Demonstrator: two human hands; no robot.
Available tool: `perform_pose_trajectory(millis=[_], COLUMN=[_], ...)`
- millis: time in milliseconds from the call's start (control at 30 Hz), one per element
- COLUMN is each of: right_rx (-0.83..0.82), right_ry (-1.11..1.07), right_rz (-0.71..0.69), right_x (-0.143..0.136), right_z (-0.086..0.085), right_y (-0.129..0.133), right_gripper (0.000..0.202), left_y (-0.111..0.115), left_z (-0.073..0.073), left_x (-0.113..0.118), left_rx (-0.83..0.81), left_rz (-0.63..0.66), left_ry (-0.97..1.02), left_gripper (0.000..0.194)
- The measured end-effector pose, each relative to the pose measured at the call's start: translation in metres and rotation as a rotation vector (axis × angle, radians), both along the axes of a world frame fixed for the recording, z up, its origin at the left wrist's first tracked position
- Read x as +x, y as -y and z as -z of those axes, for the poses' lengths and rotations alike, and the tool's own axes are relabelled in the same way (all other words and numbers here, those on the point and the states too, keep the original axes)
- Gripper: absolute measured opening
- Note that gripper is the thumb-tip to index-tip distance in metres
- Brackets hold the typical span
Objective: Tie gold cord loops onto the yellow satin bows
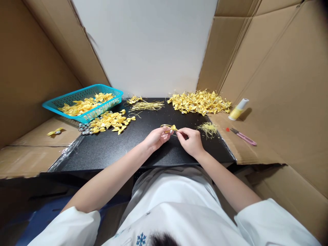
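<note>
Near the middle of the black table, my left hand (156,137) is closed on a small yellow bow (174,127) with a loop of yellow cord around it. Close beside the bow on the right, my right hand (191,139) pinches thumb and forefinger together at the cord's thin end. Something small and silvery shows under the bow, partly hidden by the left fingers. Cut yellow cords (148,105) lie in a bundle beyond my hands. Loose yellow bows (112,120) are heaped to the left.
A blue basket (102,86) of bows stands at the left, near silvery beads (83,127). Finished-looking corded bows (200,102) are piled back right. Thread scraps (208,129), a white-capped yellow bottle (238,109) and pink snips (244,137) lie right. Cardboard walls (282,68) flank both sides.
</note>
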State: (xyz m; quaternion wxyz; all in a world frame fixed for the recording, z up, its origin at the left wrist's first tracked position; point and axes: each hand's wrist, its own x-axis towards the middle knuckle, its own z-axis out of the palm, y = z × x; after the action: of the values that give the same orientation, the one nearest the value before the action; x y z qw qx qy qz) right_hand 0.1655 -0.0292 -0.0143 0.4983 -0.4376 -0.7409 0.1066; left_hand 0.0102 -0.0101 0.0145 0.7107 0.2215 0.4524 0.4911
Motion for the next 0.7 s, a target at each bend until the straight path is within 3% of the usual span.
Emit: perform_pose_trajectory(millis=[367,700], right_rx=[0.077,0.183], right_ry=[0.006,0.097], right_rz=[-0.002,-0.03], right_x=[-0.0006,0.0035], right_z=[0.0012,0.0024], right_y=[-0.0012,-0.0023], right_gripper=[0.016,0.017], left_y=[0.0054,0.0025], left_z=[-0.0054,0.0008], left_x=[0.0039,0.0008], left_rx=[-0.003,0.003], left_rz=[0.009,0.015], left_ry=[-0.012,-0.024], left_gripper=[0.022,0.021])
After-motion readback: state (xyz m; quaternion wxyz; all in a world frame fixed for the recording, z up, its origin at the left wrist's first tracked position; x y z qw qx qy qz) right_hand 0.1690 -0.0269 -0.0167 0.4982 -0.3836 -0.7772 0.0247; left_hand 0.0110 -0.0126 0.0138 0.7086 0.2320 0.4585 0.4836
